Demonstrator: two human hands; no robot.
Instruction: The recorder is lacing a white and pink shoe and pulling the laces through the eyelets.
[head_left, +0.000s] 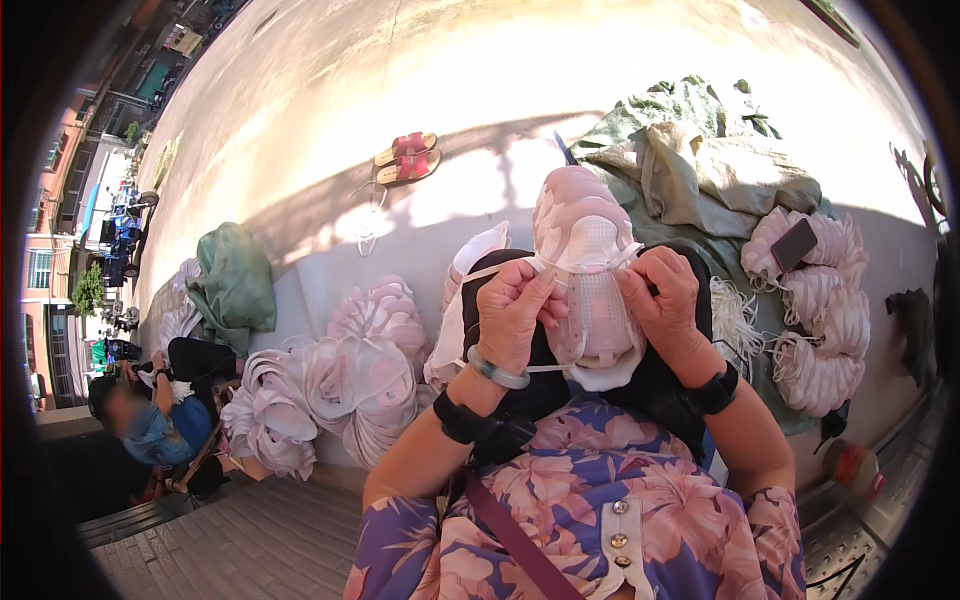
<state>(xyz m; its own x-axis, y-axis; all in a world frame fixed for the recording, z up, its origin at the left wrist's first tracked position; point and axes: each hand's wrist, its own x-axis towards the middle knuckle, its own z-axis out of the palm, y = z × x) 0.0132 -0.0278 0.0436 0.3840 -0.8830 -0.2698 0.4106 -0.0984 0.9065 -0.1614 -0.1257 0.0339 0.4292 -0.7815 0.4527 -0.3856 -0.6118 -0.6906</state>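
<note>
Green sacks [690, 185]: beyond the stack [585, 230], to the right.
Pale bundles [362, 385]: both sides of the stack.
Stack: on the lap [655, 408], between left hand [515, 308] and right hand [664, 298].
Left hand: curled closed, pinching white cord [484, 272].
Right hand: fingers bent inward at the stack's edge; I can't tell whether they grip cord.
Phone [794, 244]: right of the stack, on bundles.

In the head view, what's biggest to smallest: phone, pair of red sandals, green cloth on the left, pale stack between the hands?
1. Pale stack
2. Green cloth
3. Pair of red sandals
4. Phone
</note>
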